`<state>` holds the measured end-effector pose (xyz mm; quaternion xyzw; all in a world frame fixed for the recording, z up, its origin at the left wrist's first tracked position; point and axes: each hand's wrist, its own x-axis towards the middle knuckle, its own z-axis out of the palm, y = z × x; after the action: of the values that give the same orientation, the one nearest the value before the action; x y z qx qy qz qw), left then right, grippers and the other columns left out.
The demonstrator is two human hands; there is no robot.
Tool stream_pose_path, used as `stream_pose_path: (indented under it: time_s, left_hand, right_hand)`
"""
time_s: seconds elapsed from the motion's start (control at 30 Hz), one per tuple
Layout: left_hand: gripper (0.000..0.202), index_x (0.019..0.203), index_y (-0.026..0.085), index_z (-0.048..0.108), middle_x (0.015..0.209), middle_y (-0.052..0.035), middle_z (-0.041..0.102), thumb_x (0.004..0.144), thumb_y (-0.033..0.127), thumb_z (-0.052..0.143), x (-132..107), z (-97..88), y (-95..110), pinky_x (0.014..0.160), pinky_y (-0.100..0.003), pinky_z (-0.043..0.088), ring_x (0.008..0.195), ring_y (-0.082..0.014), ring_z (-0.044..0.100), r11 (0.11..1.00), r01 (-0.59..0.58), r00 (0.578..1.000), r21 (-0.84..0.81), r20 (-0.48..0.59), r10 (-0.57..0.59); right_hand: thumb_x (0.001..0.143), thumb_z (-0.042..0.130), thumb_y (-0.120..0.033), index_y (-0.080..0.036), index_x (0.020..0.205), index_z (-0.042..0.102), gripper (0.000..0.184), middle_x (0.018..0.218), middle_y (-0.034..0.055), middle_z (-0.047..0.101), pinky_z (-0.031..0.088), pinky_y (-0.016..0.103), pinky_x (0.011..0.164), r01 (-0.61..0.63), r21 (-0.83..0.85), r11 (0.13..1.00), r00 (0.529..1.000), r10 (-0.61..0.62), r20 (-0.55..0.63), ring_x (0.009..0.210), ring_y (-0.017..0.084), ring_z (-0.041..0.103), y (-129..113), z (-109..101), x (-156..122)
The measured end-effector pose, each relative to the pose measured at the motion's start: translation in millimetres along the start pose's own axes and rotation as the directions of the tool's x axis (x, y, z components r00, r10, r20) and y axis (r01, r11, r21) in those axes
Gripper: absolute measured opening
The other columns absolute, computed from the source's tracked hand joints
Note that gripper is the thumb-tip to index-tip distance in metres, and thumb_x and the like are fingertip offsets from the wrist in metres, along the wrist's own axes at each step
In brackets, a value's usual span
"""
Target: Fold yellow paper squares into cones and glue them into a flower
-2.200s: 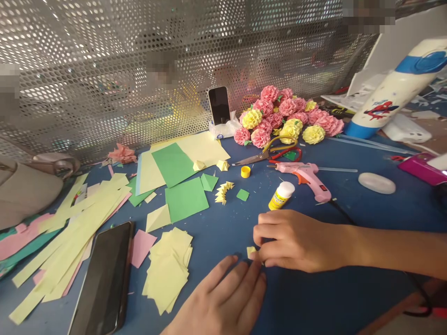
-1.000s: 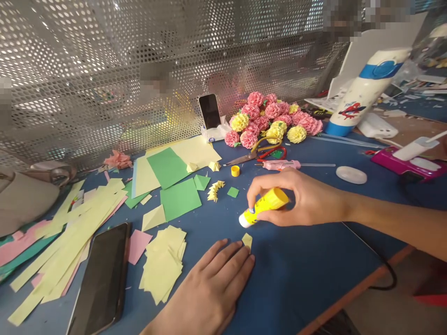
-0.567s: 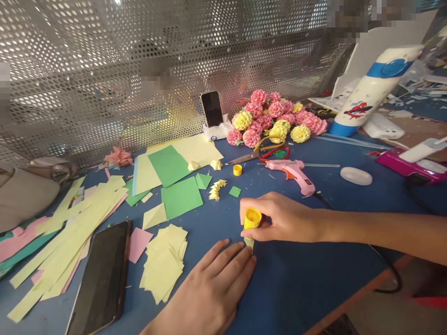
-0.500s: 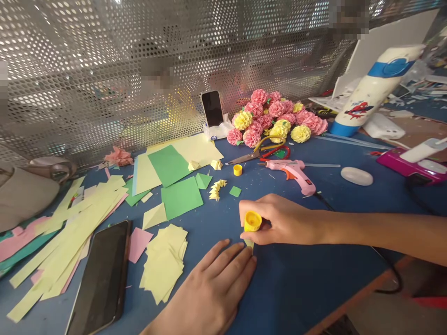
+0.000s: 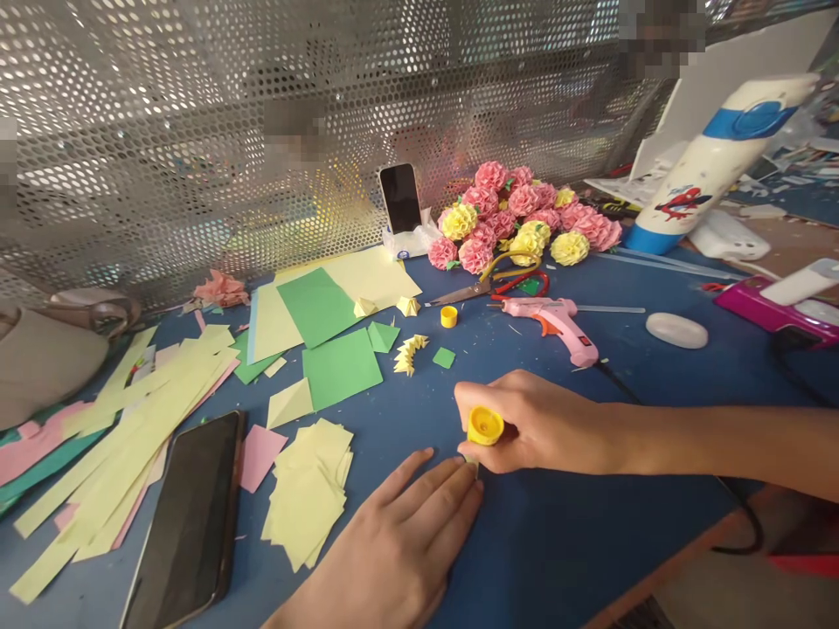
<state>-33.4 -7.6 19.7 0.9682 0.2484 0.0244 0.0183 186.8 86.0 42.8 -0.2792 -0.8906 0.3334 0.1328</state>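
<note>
Two-handed, pinning a small yellow paper piece (image 5: pixel 472 465) to the blue table (image 5: pixel 551 546) under flat, outstretched left hand (image 5: pixel 403 528) fingertips, probably against slipping; gripping a glue stick (image 5: pixel 486 425) roughly upright above in the curled right hand (image 5: pixel 528 425), hiding its tip.

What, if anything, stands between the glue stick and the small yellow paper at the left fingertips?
Nothing visible. The right hand holds the glue stick over the paper; whether they touch is hidden.

The glue gun (image 5: pixel 554 325) is smooth plastic, like the glue stick (image 5: pixel 486 425) before it. Behind the glue gun are ruffled paper flowers (image 5: pixel 517 218) and a perforated metal panel (image 5: pixel 367 114); left of it, matt paper squares (image 5: pixel 308 498) and a glossy phone (image 5: pixel 187 515).
</note>
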Motion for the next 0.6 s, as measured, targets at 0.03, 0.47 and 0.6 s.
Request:
stream_pose_path:
  time_s: [0.03,0.47,0.6]
  left_hand:
    - [0.052,0.146,0.003,0.040,0.147,-0.0158,0.050,0.095,0.012,0.040,0.1,0.5,0.1,0.110,-0.052,0.044,0.136,-0.0309,0.048,1.000,-0.002,1.000,-0.003,0.001,0.002]
    - [0.054,0.146,0.004,0.039,0.148,-0.0151,0.049,0.093,0.011,0.041,-1.7,1.0,-0.3,0.111,-0.052,0.044,0.136,-0.0311,0.048,1.000,0.015,1.000,-0.015,-0.025,-0.015]
    - [0.054,0.147,0.005,0.039,0.149,-0.0158,0.049,0.093,0.011,0.042,-2.4,2.8,0.2,0.113,-0.053,0.040,0.138,-0.0309,0.046,0.998,0.029,0.999,-0.049,-0.037,-0.031]
  right_hand:
    - [0.090,0.059,-0.037,-0.022,0.081,0.042,0.025,0.059,-0.0077,0.042,0.025,0.022,0.050,0.000,-0.003,1.000,1.000,0.000,-0.005,0.050,0.009,0.035,0.5,0.4,0.0]
    - [0.090,0.060,-0.036,-0.022,0.080,0.041,0.026,0.059,-0.0078,0.041,0.023,0.022,0.051,0.012,-0.008,1.000,1.000,-0.012,-0.028,0.050,0.009,0.033,-2.0,1.3,0.2]
    - [0.091,0.059,-0.037,-0.021,0.081,0.044,0.024,0.061,-0.0070,0.044,0.025,0.022,0.052,0.044,-0.004,0.999,0.998,-0.044,-0.037,0.052,0.009,0.036,-1.9,2.6,-0.1]
